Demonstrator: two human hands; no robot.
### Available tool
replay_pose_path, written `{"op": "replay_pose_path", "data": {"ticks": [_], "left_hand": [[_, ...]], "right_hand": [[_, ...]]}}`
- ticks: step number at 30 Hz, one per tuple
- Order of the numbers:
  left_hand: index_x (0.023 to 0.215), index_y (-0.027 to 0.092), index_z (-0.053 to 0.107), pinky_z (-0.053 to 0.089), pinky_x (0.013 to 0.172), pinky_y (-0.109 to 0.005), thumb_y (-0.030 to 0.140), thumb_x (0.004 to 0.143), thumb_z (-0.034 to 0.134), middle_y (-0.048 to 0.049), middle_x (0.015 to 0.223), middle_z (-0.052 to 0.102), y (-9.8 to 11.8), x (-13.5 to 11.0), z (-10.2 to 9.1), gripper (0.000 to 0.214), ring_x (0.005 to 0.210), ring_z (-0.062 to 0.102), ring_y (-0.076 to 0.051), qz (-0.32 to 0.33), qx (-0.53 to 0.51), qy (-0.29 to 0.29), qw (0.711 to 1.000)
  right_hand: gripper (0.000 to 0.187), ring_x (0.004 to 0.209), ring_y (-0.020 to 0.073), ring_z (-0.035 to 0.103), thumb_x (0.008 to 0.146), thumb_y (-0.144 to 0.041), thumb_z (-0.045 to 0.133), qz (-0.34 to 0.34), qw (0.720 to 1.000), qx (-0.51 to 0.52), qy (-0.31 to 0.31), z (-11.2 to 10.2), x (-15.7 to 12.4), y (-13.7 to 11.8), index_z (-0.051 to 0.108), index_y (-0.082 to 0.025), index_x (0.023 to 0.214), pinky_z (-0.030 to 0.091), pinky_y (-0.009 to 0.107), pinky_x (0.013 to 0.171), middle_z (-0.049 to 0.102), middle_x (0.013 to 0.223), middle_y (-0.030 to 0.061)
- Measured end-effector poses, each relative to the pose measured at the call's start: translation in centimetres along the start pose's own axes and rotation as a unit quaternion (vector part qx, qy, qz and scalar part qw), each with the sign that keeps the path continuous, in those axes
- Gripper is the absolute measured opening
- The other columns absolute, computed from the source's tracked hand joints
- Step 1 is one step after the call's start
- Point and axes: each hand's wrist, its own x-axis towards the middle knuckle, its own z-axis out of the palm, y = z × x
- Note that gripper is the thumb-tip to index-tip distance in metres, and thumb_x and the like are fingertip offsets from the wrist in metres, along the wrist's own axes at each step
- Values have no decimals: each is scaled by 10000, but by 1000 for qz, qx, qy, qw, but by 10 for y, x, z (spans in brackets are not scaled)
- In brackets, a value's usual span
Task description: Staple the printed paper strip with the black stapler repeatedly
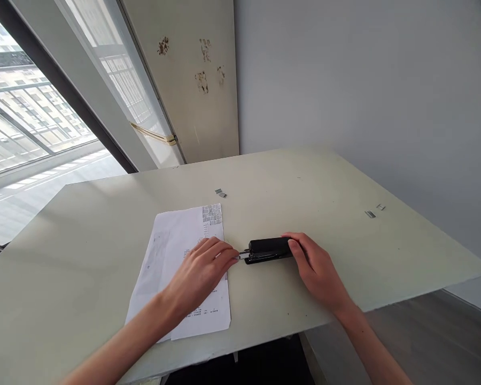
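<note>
A black stapler lies low over the white table. Wrapped round its right end is my right hand, closed, with the thumb on top. My left hand is closed in a pinch at the other end, on a narrow metal slide that sticks out of the stapler. The pinched tip is hidden by my fingers. Under my left hand and forearm are overlapping sheets of printed paper, with a dense printed block at the upper right corner.
Short staple strips lie on the table beyond the paper. More small metal strips are near the right edge. A grey wall stands behind, with a stained pale panel beside it. A window is at left.
</note>
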Motion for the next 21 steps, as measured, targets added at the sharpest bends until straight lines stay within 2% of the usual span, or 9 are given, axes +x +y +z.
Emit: {"op": "replay_pose_path", "data": {"ticks": [8, 16, 21], "left_hand": [[1165, 202, 708, 572, 825, -393, 259, 1089, 520, -55, 1067, 750, 3, 1, 2, 211, 949, 679, -220, -35, -19, 13, 999], [1134, 196, 711, 577, 804, -402, 251, 1108, 464, -62, 1036, 753, 2, -2, 4, 254, 907, 682, -220, -25, -30, 19, 999], [1146, 211, 718, 579, 830, -403, 277, 1108, 458, -69, 1048, 751, 0, -8, 10, 270, 933, 691, -224, -44, -76, 40, 995]], "right_hand": [[430, 1159, 263, 665, 1093, -551, 361, 6, 1000, 5, -6, 0, 0, 2, 647, -300, 1292, 524, 434, 1008, 714, 1292, 66], [445, 1054, 263, 672, 1084, -562, 375, 21, 1000, 1, 0, 0, -2, -3, 659, -298, 1304, 534, 444, 976, 727, 1246, 69], [464, 968, 280, 678, 1079, -566, 380, 27, 1000, -12, 0, 1, -3, -5, 663, -290, 1323, 552, 449, 913, 743, 1045, 70]]}}
